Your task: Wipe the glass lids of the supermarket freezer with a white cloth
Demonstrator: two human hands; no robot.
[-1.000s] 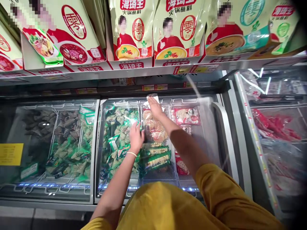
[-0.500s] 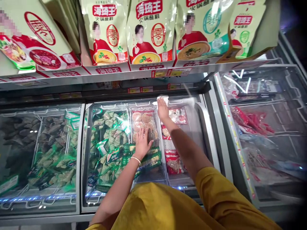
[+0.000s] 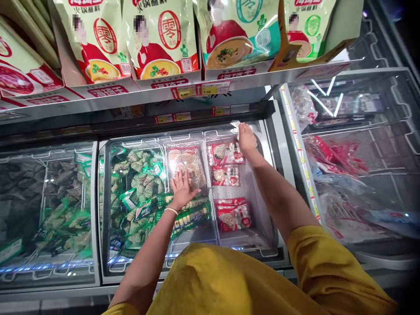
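Note:
My left hand (image 3: 183, 191) lies flat with fingers spread on the clear glass lid (image 3: 262, 210) of a chest freezer. Through the glass beneath it show a pack of round patties (image 3: 185, 157) and green packs of corn (image 3: 192, 218). My right hand (image 3: 246, 136) presses a crumpled white cloth or tissue (image 3: 235, 127) against the lid near its far right corner; the fingers are closed over it. Red-and-white frozen food bags (image 3: 226, 153) lie under the glass beside that hand.
Above the freezer's back edge runs a shelf (image 3: 144, 94) of sauce pouches (image 3: 164, 43) with price tags (image 3: 200, 90). Green-wrapped bundles (image 3: 141, 183) fill the left compartment. Another freezer (image 3: 348, 175) adjoins on the right, and a dark glass section (image 3: 22, 188) on the left.
My right hand has moved right along the far part of the lid with the white cloth. My left hand stays flat on the glass. The view has shifted to the right.

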